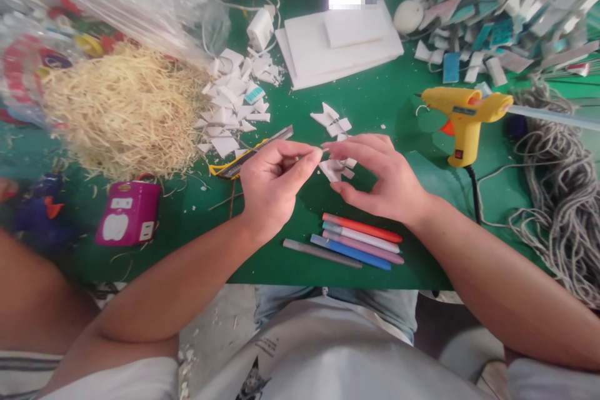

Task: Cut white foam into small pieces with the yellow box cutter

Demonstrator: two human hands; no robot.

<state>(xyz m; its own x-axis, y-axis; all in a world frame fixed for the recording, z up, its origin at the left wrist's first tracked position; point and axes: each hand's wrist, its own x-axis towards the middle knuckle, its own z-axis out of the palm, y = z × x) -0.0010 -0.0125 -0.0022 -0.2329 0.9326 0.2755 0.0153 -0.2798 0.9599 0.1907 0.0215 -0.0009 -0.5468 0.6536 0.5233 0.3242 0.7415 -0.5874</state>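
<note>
My left hand (pixel 274 178) is closed in a pinch over the middle of the table, and whatever its fingertips hold is too small to make out. Facing it, my right hand (pixel 375 172) has its thumb and index finger apart, with the index tip close to the left fingertips. Cut white foam pieces (pixel 335 169) lie beneath the hands, partly hidden by the right fingers. Just beyond them is another little group of foam bits (pixel 332 119). A yellow and black utility knife (pixel 253 156) lies partly behind my left hand. Several coloured markers (pixel 359 240) rest nearer my body.
A yellow glue gun (pixel 462 119) stands at right beside grey yarn (pixel 557 200). White foam sheets (pixel 304 53) are stacked at the back. Left are foam scraps (pixel 229 106), straw shreds (pixel 126 106) and a magenta socket box (pixel 127 212). Another person's arm (pixel 37 287) reaches in at lower left.
</note>
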